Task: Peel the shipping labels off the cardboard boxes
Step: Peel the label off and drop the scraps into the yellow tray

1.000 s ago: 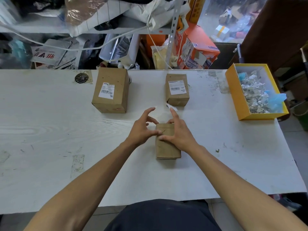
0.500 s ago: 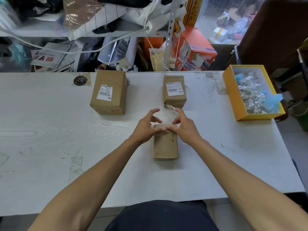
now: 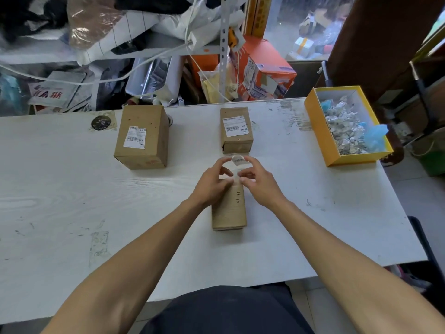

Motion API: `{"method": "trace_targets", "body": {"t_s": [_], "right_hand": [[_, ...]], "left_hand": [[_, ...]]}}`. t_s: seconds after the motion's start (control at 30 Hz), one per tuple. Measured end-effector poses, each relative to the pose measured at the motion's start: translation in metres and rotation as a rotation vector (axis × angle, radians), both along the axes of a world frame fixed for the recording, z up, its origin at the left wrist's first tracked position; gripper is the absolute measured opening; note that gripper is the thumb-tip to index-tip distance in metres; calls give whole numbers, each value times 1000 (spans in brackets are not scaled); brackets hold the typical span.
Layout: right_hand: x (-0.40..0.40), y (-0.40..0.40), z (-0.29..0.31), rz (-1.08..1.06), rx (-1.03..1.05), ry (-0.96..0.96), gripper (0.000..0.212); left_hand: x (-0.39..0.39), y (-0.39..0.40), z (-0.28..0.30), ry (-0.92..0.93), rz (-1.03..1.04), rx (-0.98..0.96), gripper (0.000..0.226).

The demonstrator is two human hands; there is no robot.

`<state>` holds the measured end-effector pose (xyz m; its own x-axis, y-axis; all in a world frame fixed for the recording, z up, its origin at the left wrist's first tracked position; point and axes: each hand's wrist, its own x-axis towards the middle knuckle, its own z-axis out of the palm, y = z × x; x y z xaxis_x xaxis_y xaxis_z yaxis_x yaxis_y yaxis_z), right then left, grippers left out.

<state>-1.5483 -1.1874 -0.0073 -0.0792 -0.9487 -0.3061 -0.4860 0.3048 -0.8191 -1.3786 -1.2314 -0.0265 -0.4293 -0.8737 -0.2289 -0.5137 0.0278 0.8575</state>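
A small bare cardboard box [image 3: 229, 210] lies in front of me on the white table [image 3: 72, 201]. Above its far end my left hand [image 3: 212, 180] and my right hand [image 3: 258, 180] both pinch a peeled white label [image 3: 237, 165], which curls between the fingers with its barcode showing. A larger box [image 3: 142, 137] at the back left carries a partly torn label [image 3: 134, 137]. A smaller box [image 3: 236, 128] at the back centre carries a whole label [image 3: 236, 126].
A yellow tray [image 3: 315, 126] holding crumpled paper scraps and something blue stands at the right of the table. A round dark disc [image 3: 100, 122] lies at the back left. Cluttered shelves with bags, cables and an orange carton rise behind the table's far edge.
The label has come off the near box and is now curled up between both hands, which have lifted slightly toward the far end. The box itself stays put.
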Motion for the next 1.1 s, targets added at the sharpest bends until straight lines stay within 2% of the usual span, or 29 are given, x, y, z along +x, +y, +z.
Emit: {"method": "trace_targets", "body": {"t_s": [0.07,0.2,0.27,0.33,0.43,0.5,0.63,0.73,0.77,0.83,0.93,1.0,1.1], "right_hand": [[-3,6,2,84,40,-36,75],[-13,24,3,246,76,-35,116],[-16,34,1,297,67,-11,133],[-16,42,-4,336,65,19,139],[-14,46,-8,324,63,46,134],[-13,42,-7,242,37,47,122],[-7,27,-5,80,-23,84,94],[1,17,-6,42,-40,136,81],[3,15,-5,49,-48,150,81],[7,16,-3,96,-53,154,95],[8,28,1,275,-7,175,121],[10,33,0,336,8,210,120],[14,30,-1,202,-4,197,96]], "left_hand": [[0,3,4,-43,-140,-50,85],[6,14,9,-268,-327,-169,133],[8,24,9,-276,-359,-191,146],[9,34,5,-272,-348,-204,150],[12,41,1,-170,-244,-127,148],[12,38,2,-75,-153,-51,141],[7,33,4,-60,9,-67,104],[6,29,7,-64,-2,-87,84],[9,29,9,-47,-27,-69,85],[23,31,10,-32,-86,-24,103],[46,40,5,-154,-190,-40,134],[52,41,0,-218,-186,-55,135],[41,33,4,-243,-64,-77,115]]}}
